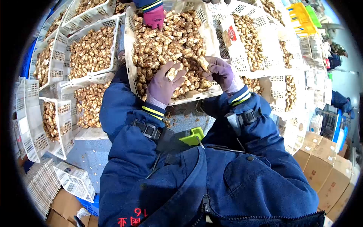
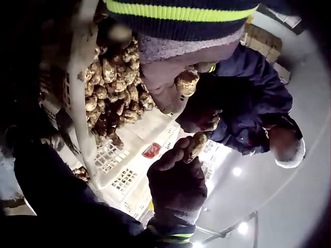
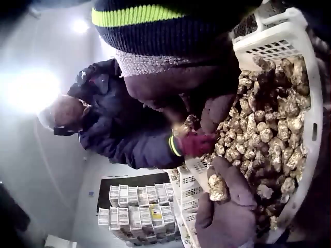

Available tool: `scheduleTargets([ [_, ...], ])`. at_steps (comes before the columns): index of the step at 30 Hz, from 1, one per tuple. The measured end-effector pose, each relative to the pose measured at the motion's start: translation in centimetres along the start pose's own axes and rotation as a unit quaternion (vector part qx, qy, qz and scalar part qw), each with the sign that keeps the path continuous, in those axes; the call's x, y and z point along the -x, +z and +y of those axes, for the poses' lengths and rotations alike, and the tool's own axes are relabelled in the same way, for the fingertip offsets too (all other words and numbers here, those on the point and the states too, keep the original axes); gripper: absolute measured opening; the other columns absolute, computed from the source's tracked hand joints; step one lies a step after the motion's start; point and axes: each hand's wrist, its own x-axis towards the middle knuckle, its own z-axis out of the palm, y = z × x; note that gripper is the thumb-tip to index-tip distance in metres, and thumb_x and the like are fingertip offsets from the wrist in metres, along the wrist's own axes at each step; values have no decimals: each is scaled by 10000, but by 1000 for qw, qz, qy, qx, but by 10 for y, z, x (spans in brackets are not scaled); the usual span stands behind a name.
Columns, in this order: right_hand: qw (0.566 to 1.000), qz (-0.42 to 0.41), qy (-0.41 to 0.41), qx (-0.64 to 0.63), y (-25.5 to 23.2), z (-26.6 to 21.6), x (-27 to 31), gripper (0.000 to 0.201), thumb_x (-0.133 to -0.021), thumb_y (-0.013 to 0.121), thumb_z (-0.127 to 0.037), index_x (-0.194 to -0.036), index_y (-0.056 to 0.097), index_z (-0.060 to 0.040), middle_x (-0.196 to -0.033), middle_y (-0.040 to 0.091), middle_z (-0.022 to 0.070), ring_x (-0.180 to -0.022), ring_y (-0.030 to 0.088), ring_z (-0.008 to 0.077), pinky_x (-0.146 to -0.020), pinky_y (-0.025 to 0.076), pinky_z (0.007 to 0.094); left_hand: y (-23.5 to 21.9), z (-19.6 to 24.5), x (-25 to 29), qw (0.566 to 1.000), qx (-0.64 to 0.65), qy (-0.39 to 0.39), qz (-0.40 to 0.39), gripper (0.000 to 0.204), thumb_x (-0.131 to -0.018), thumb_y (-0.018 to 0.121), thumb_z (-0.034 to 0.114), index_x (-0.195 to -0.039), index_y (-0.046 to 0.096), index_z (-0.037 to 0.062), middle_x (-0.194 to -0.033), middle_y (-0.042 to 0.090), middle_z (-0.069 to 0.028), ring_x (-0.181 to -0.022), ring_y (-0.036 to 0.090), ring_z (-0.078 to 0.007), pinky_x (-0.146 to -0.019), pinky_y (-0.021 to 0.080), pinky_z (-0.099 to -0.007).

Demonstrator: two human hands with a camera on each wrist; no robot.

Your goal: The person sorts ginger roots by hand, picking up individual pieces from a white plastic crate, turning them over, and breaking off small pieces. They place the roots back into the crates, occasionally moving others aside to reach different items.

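Both hands wear purple gloves and hover over a white crate (image 1: 131, 72) heaped with brown-and-white, stubby mushrooms (image 1: 166, 36). At the crate's near side, my left hand (image 1: 163, 86) holds one mushroom (image 1: 171, 74) between its thumb and fingers. The right wrist view shows that mushroom (image 3: 218, 187) against the fingers of the left hand (image 3: 227, 219). To the right, my right hand (image 1: 222, 73) pinches another mushroom (image 1: 203, 63) over the heap. It also appears in the left wrist view, where the right hand (image 2: 178, 183) grips the mushroom (image 2: 195, 147) at its fingertips.
Another person's pink-gloved hand (image 1: 153, 17) reaches into the crate's far side. More mushroom-filled crates stand at the left (image 1: 92, 49) and right (image 1: 247, 41). Cardboard boxes (image 1: 325, 170) are stacked at the lower right, and yellow baskets (image 1: 301, 19) stand at the far right.
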Motion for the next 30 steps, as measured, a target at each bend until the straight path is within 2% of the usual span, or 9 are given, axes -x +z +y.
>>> scheduleTargets([
  [2, 1000, 7, -13, -25, -8, 8, -7, 352, -875, 503, -48, -1213, 525, 50, -896, 623, 60, -761, 657, 187, -636, 517, 267, -11, -5, 0, 922, -367, 123, -13, 618, -772, 669, -73, -1319, 391, -6, -1305, 469, -182, -1229, 474, -288, -1031, 407, -441],
  [4, 996, 81, -23, -1, -15, 14, -15, 310, -895, 531, -57, -1188, 543, 42, -878, 633, 75, -719, 646, 179, -591, 515, 267, -23, -2, -3, 640, -738, 215, 5, 682, -719, 726, -81, -1316, 412, 23, -1317, 473, -142, -1227, 472, -240, -1017, 411, -412],
  [8, 989, 111, -17, 98, -6, 14, -18, 319, -895, 540, -105, -1193, 564, 7, -897, 620, 49, -793, 645, 170, -707, 514, 262, -15, -8, 1, 951, -283, 57, 109, 476, -910, 579, 201, -1341, 417, 82, -1341, 462, -92, -1213, 469, -256, -1038, 367, -410],
  [12, 983, -89, -13, 159, 44, -1, -2, 295, -920, 558, -142, -1185, 592, -16, -987, 631, 48, -886, 576, 112, -789, 477, 268, 11, 1, 1, 991, -47, -71, 106, 522, -936, 505, 353, -1380, 387, 105, -1297, 494, -158, -1164, 528, -305, -982, 428, -446],
  [17, 865, 128, -17, 485, -5, 22, -41, 286, -895, 546, -196, -1134, 626, -60, -867, 663, 171, -791, 649, 264, -731, 515, 358, -22, 1, 11, 819, -534, 204, 53, 354, -906, 569, 60, -1258, 543, 31, -1010, 629, -56, -794, 611, -127, -654, 529, -257],
  [19, 812, 31, -52, 580, -16, 48, -49, 290, -875, 558, -202, -1129, 627, -78, -885, 662, 182, -824, 650, 305, -747, 516, 399, -40, 3, 4, 910, -373, 157, 90, 406, -865, 559, -34, -1265, 537, 26, -1010, 628, -56, -778, 597, -113, -642, 511, -249],
  [23, 771, 3, -21, 636, -11, 70, -65, 320, -832, 583, -218, -1129, 622, -107, -956, 654, 196, -922, 632, 363, -825, 499, 439, -48, 8, 7, 742, -607, 265, 100, 392, -823, 613, -52, -1207, 571, 18, -993, 627, -61, -739, 581, -110, -622, 492, -243],
  [29, 581, -29, 43, 812, 14, 77, -67, 286, -795, 577, -202, -1060, 632, -111, -1087, 615, 144, -1039, 598, 337, -881, 480, 433, -48, -9, 1, 873, -431, 229, -10, 409, -699, 704, 6, -1099, 621, -12, -927, 643, -96, -709, 602, -156, -612, 493, -274],
  [30, 586, -22, 42, 809, 14, 76, -69, 300, -788, 586, -198, -1072, 628, -110, -1098, 608, 147, -1037, 597, 339, -883, 479, 434, -22, -5, 1, 978, -128, 28, 165, 338, -751, 709, 73, -1074, 643, 2, -815, 645, -72, -639, 583, -138, -567, 477, -260],
])
